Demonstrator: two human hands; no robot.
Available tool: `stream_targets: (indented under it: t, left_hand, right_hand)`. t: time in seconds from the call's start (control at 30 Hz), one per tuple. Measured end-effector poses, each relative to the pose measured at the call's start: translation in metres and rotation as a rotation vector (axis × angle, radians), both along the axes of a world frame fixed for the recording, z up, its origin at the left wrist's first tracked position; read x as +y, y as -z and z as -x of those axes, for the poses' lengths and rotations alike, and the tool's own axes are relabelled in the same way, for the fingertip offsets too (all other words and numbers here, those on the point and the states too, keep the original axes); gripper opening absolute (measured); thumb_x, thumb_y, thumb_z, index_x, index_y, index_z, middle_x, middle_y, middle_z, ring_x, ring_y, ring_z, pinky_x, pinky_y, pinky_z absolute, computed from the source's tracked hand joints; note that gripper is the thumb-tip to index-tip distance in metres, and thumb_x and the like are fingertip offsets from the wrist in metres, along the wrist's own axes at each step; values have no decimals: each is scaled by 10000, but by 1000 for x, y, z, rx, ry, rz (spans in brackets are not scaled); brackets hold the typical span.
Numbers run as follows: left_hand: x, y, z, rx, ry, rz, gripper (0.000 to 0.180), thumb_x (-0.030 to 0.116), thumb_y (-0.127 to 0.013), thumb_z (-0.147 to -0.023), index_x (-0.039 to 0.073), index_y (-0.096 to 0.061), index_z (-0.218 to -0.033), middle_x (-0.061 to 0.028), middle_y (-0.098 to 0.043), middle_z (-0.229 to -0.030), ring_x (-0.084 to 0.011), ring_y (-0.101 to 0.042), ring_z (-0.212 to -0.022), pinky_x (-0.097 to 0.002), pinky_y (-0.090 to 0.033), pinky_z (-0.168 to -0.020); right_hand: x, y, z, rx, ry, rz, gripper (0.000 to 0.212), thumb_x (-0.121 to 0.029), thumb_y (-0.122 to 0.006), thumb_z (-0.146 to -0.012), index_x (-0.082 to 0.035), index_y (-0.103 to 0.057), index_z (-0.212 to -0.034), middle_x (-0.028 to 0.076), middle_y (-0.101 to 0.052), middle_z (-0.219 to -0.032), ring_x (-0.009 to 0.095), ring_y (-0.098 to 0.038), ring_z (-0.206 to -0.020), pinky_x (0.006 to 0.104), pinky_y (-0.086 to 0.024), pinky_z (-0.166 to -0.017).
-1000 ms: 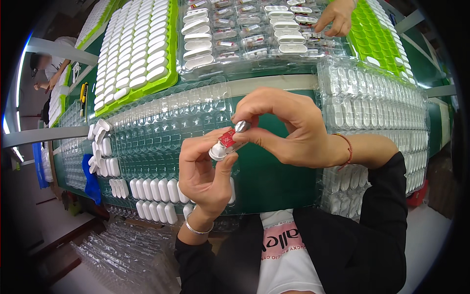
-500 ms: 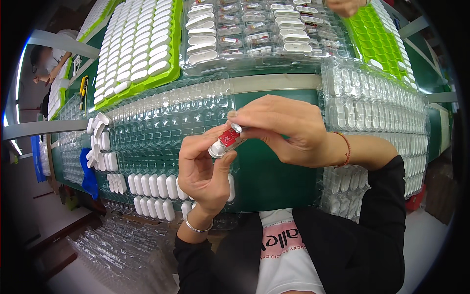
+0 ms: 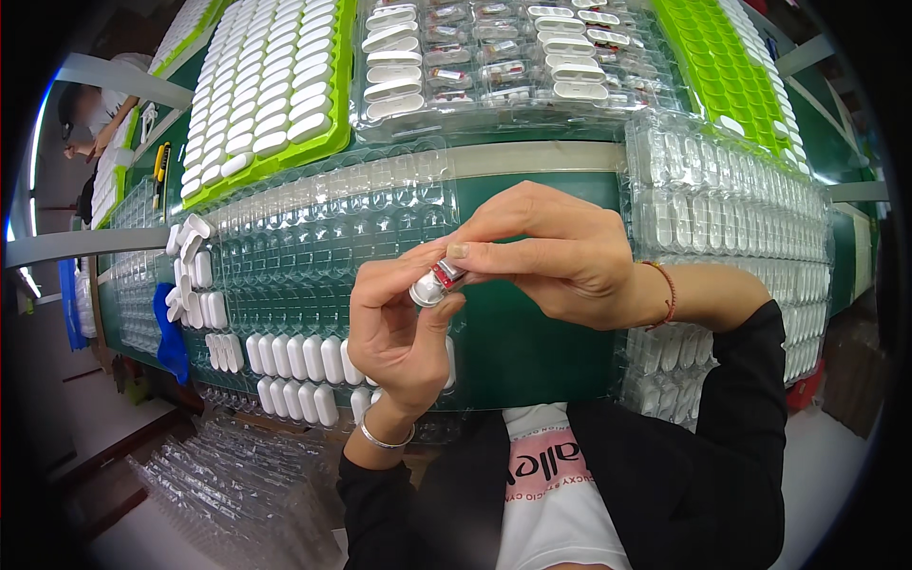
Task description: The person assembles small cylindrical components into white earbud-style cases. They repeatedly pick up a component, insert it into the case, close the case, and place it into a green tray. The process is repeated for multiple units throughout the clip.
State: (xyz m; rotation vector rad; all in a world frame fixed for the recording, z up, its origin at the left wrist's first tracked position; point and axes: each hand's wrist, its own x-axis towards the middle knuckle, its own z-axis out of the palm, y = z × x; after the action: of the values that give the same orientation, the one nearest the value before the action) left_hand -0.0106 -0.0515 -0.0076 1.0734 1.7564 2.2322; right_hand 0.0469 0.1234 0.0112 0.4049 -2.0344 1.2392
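My left hand (image 3: 397, 332) is closed round a small white plastic shell (image 3: 427, 290), holding it between thumb and fingers above the worktable. Set in the shell's upper end is a red-labelled part (image 3: 446, 275) with a silvery tip. My right hand (image 3: 570, 255) pinches that end, its thumb and fingertips pressing against the red part and hiding some of it. Below and left of my hands, white oval cases (image 3: 296, 358) stand in rows on a clear blister tray (image 3: 332, 228).
Loose white shells (image 3: 198, 271) lie at the left beside a blue cloth-like piece (image 3: 171, 332). Green trays (image 3: 332, 142) of white cases stand behind. Clear trays (image 3: 731, 228) are stacked at the right, and another blister tray (image 3: 456, 123) holds red-marked parts. A person (image 3: 100, 119) works far left.
My right thumb and fingers have shifted over the red-labelled part, so less of it shows. My left hand stays nearly in place. Another person's hand has left the top right.
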Motion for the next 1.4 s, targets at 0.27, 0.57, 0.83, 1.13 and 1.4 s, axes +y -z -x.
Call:
stream_targets:
  t: [0.27, 0.57, 0.83, 1.13, 1.4]
  left_hand:
    - [0, 1, 1, 22, -22, 21, 358, -66, -693, -830, -60, -518, -1142, -176, -576, -1104, -291, -618, -1058, -374, -499, -957]
    - [5, -4, -5, -159, -8, -79, 295, 30, -706, -855, -26, -541, -1093, -93, -551, -1020, -139, -556, -902, -271, -459, -825]
    - [-2, 0, -2, -94, 12, -53, 319, 0, -741, -811, -41, -544, -1058, -157, -600, -1042, -350, -631, -1058, -473, -494, -989]
    - [-4, -4, -2, -113, 43, 14, 330, -2, -721, -836, -37, -517, -1093, -167, -565, -1078, -356, -602, -1137, -448, -486, -1002]
    - [-12, -19, 2, -114, -30, 214, 349, -45, -594, -906, -37, -507, -1244, -194, -512, -1295, -259, -536, -1211, -367, -514, -964]
  right_hand:
    - [2, -2, -1, 12, -29, -26, 373, 96, -729, -675, -1, -706, -1035, 128, -704, -985, 264, -667, -883, 342, -532, -757]
    - [1, -5, 0, 21, 22, -92, 334, 23, -744, -709, -78, -712, -1025, 68, -691, -995, 223, -650, -877, 305, -528, -711]
    - [-5, -2, -5, -176, -155, 295, 313, 86, -756, -726, -34, -718, -1012, 100, -671, -939, 214, -644, -855, 302, -541, -719]
    - [-9, 3, -15, -180, -63, 91, 448, -4, -753, -753, -62, -643, -1183, 107, -654, -1071, 273, -646, -974, 339, -549, -795]
    - [104, -1, 36, -177, 336, -159, 352, -6, -712, -805, -53, -675, -1152, 114, -688, -1047, 181, -667, -842, 270, -541, -714]
